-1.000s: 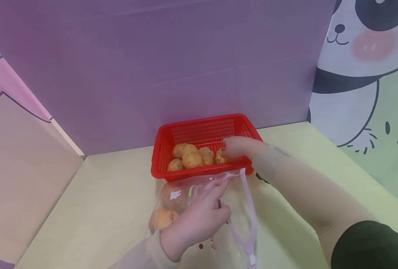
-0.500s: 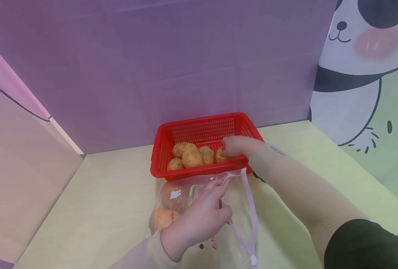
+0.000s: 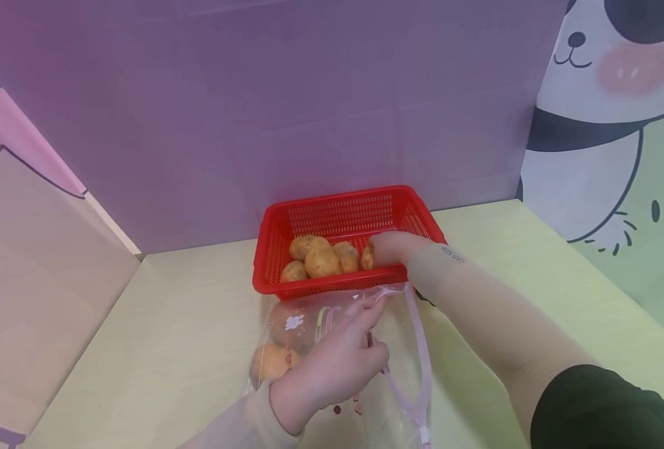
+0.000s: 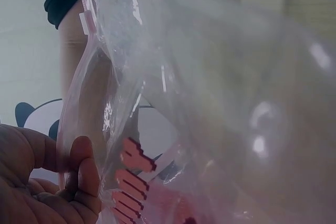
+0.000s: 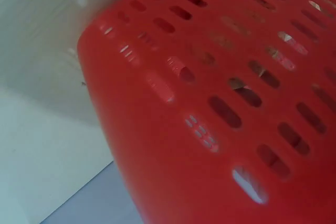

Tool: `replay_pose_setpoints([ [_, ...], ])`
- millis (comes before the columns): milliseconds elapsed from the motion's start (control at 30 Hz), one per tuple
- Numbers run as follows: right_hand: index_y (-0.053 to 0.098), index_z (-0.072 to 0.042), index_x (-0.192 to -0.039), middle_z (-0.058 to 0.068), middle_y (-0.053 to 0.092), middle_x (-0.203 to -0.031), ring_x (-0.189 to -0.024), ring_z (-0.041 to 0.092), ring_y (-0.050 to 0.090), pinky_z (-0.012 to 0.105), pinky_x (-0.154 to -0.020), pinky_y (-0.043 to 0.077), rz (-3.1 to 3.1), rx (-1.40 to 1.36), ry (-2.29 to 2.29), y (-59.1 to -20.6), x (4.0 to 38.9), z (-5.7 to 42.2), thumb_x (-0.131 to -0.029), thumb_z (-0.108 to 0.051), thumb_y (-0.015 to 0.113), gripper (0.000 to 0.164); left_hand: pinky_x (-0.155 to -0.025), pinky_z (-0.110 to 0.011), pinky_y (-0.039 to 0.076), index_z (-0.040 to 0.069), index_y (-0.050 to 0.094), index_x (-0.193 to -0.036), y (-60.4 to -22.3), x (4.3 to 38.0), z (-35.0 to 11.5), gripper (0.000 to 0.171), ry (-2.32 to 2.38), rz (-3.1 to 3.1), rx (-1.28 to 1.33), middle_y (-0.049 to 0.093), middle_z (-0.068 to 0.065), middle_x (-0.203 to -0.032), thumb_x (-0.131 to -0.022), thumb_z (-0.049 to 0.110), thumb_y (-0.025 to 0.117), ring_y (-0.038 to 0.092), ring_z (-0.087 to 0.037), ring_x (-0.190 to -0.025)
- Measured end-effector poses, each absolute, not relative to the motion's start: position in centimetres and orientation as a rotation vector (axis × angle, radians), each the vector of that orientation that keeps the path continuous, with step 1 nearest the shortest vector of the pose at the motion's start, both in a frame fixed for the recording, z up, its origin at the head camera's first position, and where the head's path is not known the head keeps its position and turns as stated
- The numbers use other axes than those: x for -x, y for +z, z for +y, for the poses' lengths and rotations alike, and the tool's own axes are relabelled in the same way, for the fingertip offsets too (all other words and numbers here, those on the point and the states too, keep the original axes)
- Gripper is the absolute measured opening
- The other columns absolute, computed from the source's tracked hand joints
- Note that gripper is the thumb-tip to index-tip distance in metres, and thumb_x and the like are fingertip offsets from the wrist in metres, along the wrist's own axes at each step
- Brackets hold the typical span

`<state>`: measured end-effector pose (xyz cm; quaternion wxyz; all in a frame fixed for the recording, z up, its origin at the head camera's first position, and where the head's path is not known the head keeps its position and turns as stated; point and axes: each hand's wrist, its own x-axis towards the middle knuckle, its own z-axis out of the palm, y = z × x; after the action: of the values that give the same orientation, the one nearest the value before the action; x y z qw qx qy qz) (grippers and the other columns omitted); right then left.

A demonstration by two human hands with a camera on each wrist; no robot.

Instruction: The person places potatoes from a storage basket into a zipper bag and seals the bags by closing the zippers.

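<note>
Four potatoes (image 3: 322, 260) lie together in the left part of a red basket (image 3: 309, 287), which sits at the far side of the pale table (image 3: 197, 324), and a fifth potato (image 3: 368, 257) is to their right. The right hand (image 3: 392, 248) reaches over the basket's near rim and touches that fifth potato; its fingers curve down beside it, but their tips are hidden, so I cannot tell whether they grip it. The right wrist view shows only the basket's slotted side, with bits of brown through the slots.

Just on the near side of the basket, a clear plastic bag (image 3: 323, 321) with a pink edge lies on the table. The left hand (image 3: 334, 358) pinches this edge between thumb and bent fingers, as the left wrist view shows, and the bag's mouth gapes toward the right. Two round orange-brown lumps (image 3: 273, 363) are inside the left part of the bag, and a pale slider (image 3: 424, 434) sits at the near end of the pink edge. A purple cloth (image 3: 321, 100) hangs behind the table, and a panda picture (image 3: 585, 174) covers the right wall
</note>
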<state>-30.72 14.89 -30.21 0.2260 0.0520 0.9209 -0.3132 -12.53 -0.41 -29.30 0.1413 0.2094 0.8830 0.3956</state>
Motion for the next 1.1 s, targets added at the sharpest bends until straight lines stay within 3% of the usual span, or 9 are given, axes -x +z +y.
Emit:
replay_pose_setpoints([
  [233, 0.046, -0.025, -0.144, 0.003, 0.055, -0.127, -0.101, 0.025, 0.059, 0.036, -0.064, 0.057, 2.676, 0.062, -0.641, -30.6, 31.2, 14.8, -0.074, -0.026, 0.081, 0.079, -0.08, -0.031, 0.045, 0.014, 0.033, -0.151, -29.4, 12.5, -0.4, 0.067, 1.137, 2.564, -0.621, 0.028, 0.001, -0.154, -0.086, 0.012, 0.052, 0.041, -0.018, -0.116],
  [467, 0.057, -0.023, -0.129, 0.001, 0.059, -0.116, -0.1, 0.024, 0.058, 0.04, -0.073, 0.057, 2.75, 0.184, -0.617, -30.6, 31.1, 15.1, -0.069, -0.024, 0.085, 0.067, -0.086, -0.035, 0.044, 0.016, 0.033, -0.151, -29.4, 12.5, -0.5, 0.067, 1.114, 2.566, -0.614, 0.028, 0.003, -0.154, -0.087, 0.014, 0.053, 0.036, -0.019, -0.122],
  [700, 0.054, -0.024, -0.134, 0.0, 0.057, -0.12, -0.104, 0.024, 0.055, 0.039, -0.075, 0.057, 2.751, 0.161, -0.687, -30.2, 30.9, 15.3, -0.066, -0.024, 0.087, 0.075, -0.074, -0.03, 0.046, 0.016, 0.033, -0.151, -29.5, 12.5, -0.5, 0.068, 1.133, 2.548, -0.607, 0.028, 0.002, -0.154, -0.087, 0.013, 0.054, 0.041, -0.019, -0.116],
  [1100, 0.048, -0.02, -0.14, 0.003, 0.051, -0.131, -0.115, 0.026, 0.048, 0.044, -0.087, 0.052, 2.832, 0.307, -0.638, -28.9, 31.0, 16.4, -0.067, -0.026, 0.086, 0.083, -0.069, -0.028, 0.048, 0.015, 0.032, -0.151, -29.5, 12.5, -0.4, 0.068, 1.169, 2.504, -0.578, 0.026, 0.003, -0.155, -0.087, 0.013, 0.057, 0.045, -0.018, -0.106],
])
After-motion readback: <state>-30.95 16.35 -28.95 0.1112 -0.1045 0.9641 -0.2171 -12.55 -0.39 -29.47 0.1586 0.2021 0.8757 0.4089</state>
